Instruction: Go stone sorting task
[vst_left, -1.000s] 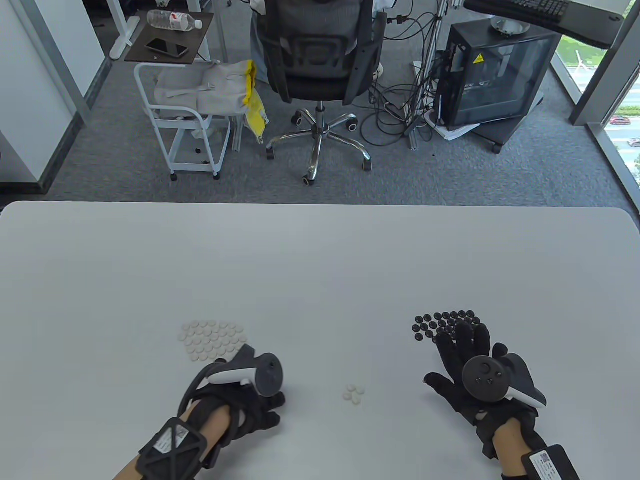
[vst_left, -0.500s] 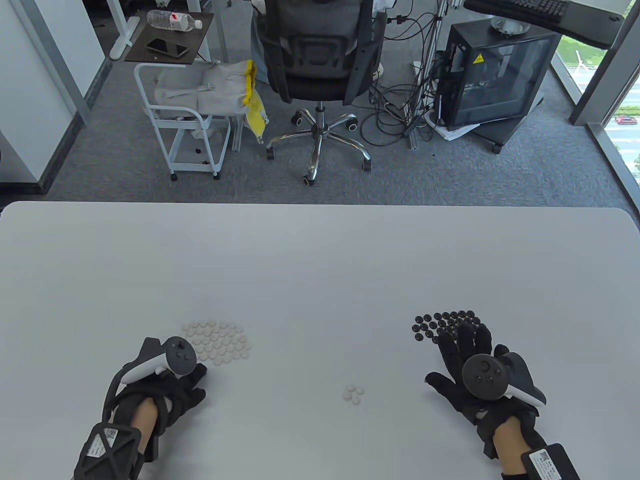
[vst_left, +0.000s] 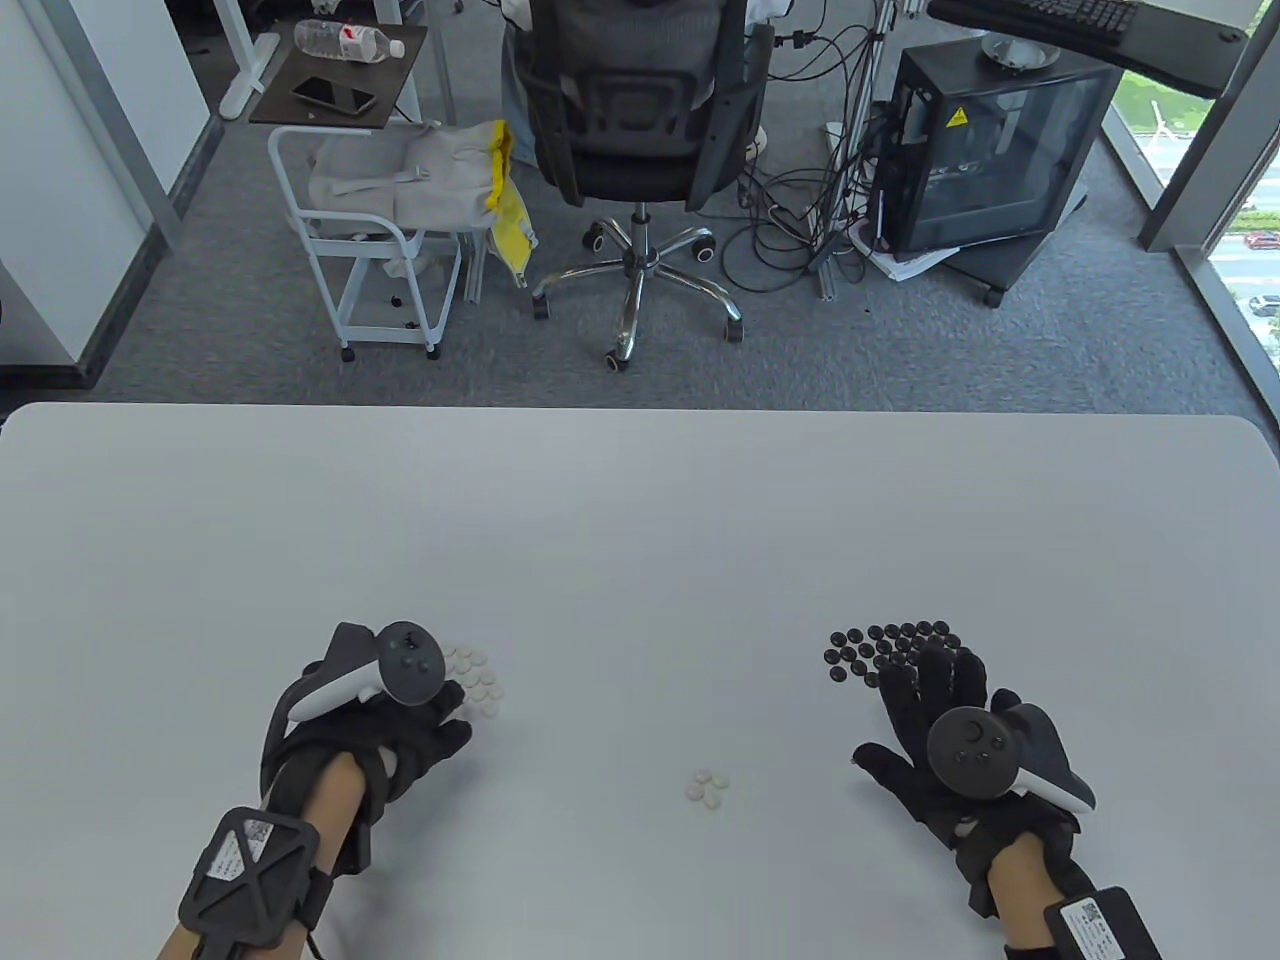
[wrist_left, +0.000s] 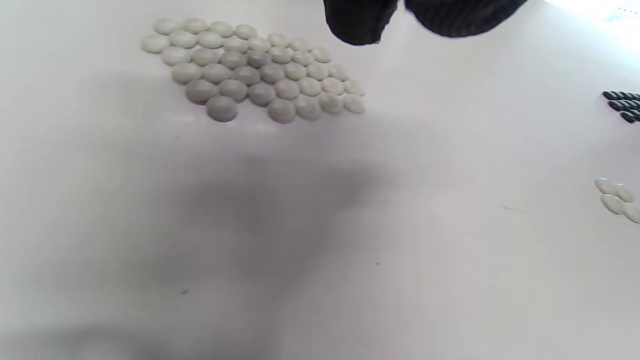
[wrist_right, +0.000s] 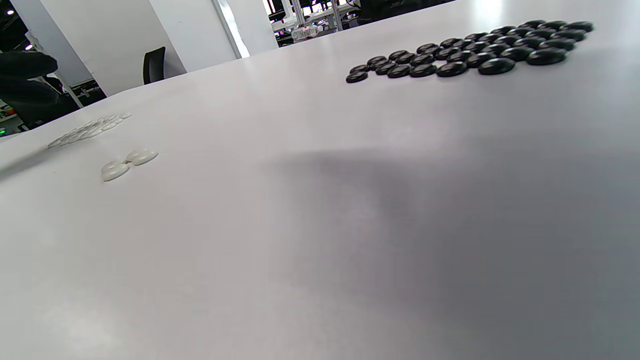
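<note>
Two gloved hands low over white table (vst_left: 640, 540), three stone groups across it. Far left: left hand (vst_left: 385, 725) above large white stone cluster (wrist_left: 252, 70), covering most of it in table view, only right edge of cluster showing past tracker. Fingers (wrist_left: 360, 22) loosely bent, hanging over cluster; whether a stone sits pinched between fingertips, cannot tell. Centre, near front edge: small white stone group (vst_left: 708, 788), four or so touching, lying loose, well apart from both hands. Right: black stone cluster (vst_left: 885, 648), packed flat in rows. Just in front of it: right hand (vst_left: 935, 735), palm down, fingers spread and straight, holding nothing, fingertips at near edge of black cluster, covering a few stones. Beyond table: office chair (vst_left: 635, 150), white cart (vst_left: 370, 230), black computer case (vst_left: 985, 150).
</note>
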